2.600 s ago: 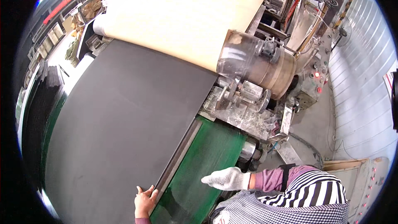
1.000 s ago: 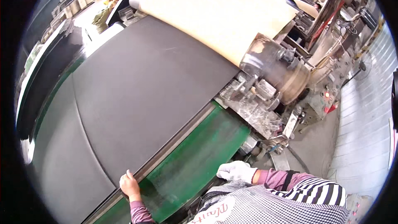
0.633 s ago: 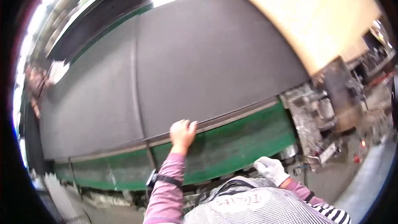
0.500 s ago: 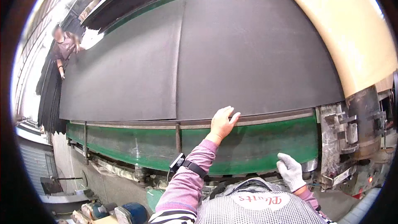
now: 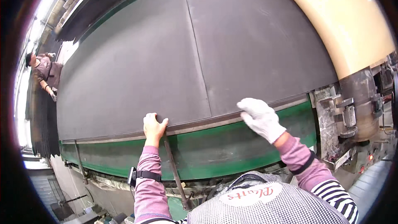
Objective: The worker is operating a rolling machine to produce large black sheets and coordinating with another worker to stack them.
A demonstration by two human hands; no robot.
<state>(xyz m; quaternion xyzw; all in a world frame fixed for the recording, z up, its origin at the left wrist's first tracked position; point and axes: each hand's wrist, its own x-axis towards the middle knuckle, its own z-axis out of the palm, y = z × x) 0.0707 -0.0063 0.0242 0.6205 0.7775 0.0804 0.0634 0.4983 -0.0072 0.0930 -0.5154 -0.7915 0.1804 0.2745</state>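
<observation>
Two large dark grey sheets lie side by side on a green conveyor belt (image 5: pixel 232 153). My bare left hand (image 5: pixel 154 126) rests with its fingers on the near edge of the left sheet (image 5: pixel 132 70). My right hand (image 5: pixel 260 118), in a white glove, touches the near edge of the right sheet (image 5: pixel 257 45). A seam between the two sheets runs from the far side down to a point between my hands. Neither hand visibly grips a sheet; both lie on top with fingers spread.
A wide cream roller (image 5: pixel 348 20) curves over the belt at the right, with a metal drum and machinery (image 5: pixel 360 108) below it. Another person (image 5: pixel 43 72) stands at the far left end of the conveyor. A thin metal rod (image 5: pixel 174 170) crosses the belt's front.
The view has swung left along the conveyor. My left hand moved to the left sheet's edge, and my gloved right hand rose from my side onto the right sheet's edge.
</observation>
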